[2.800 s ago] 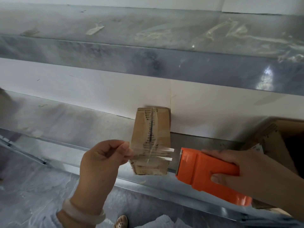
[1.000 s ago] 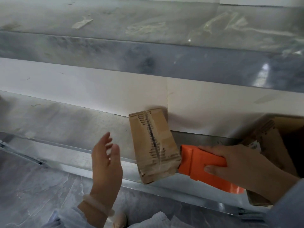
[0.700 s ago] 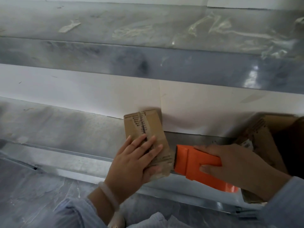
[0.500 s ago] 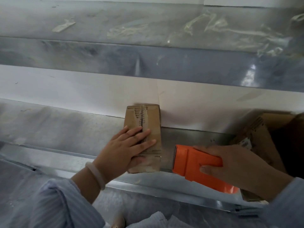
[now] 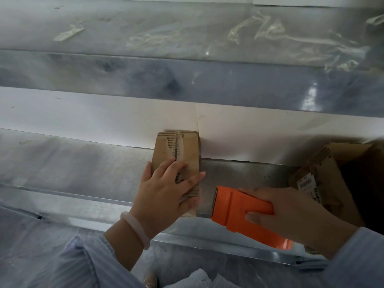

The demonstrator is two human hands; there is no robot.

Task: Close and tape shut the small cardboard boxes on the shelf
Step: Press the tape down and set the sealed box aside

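Note:
A small brown cardboard box [image 5: 182, 148] lies on the metal shelf [image 5: 83, 171], its far end against the white back wall, flaps closed with a seam down the middle. My left hand [image 5: 166, 190] presses flat on the box's near half, fingers spread and straight. My right hand [image 5: 291, 213] grips an orange tape dispenser [image 5: 241, 208] just right of the box, its front edge near the box's lower right corner.
A larger open cardboard box [image 5: 324, 177] with a barcode label stands at the right end of the shelf. An upper shelf [image 5: 187, 77] carries scraps of clear tape [image 5: 270, 32]. The shelf's front edge [image 5: 93, 206] runs below my hands.
A strip of tape stretched from the dispenser is now on the box. The box tilted, then was squared against the wall. My left hand came down flat on it; the dispenser stays beside it.

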